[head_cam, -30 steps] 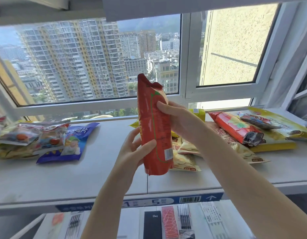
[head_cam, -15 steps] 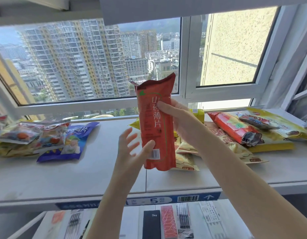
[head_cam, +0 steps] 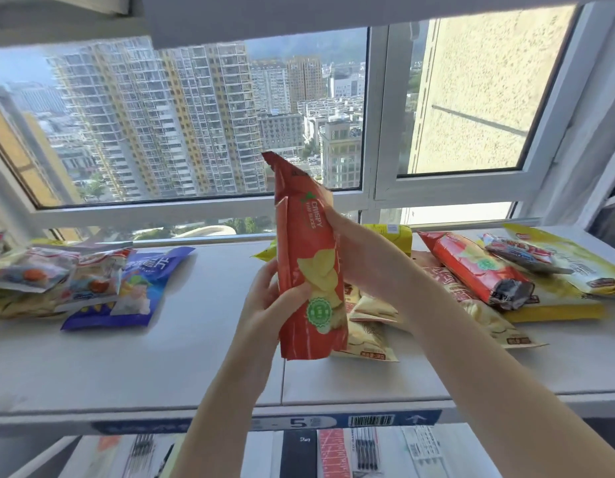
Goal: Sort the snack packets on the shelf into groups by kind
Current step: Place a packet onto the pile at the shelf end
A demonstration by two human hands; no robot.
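Far to the left of the hands, a heap of snack bags (head_cam: pixel 54 281) is lying on the white shelf (head_cam: pixel 195 367), with a blue packet (head_cam: pixel 140 288) sticking out on the side nearest the hands. The left hand (head_cam: pixel 264 305) is gripping the lower part of a tall red packet (head_cam: pixel 308 270), its thumb curling across the front and its fingers wrapping round the back edge. The packet is standing upright, lifted clear of the shelf, between the two hands and in front of the window (head_cam: pixel 202 125); its front is showing yellow crisps, a green round badge and the words "Crispy yam slices". The right hand (head_cam: pixel 364 260) is holding the packet's upper right side from behind, fingers curling onto its edge. Just below and behind the right hand, pale yellow crisp bags (head_cam: pixel 368 326) are lying flat on the shelf. Further right of that hand, a second red packet (head_cam: pixel 478 270) is lying tilted on a pile of yellow bags (head_cam: pixel 568 263), with a small dark packet (head_cam: pixel 520 255) beside it. Beneath both forearms, the shelf's front edge is carrying a blue label strip (head_cam: pixel 333 422).
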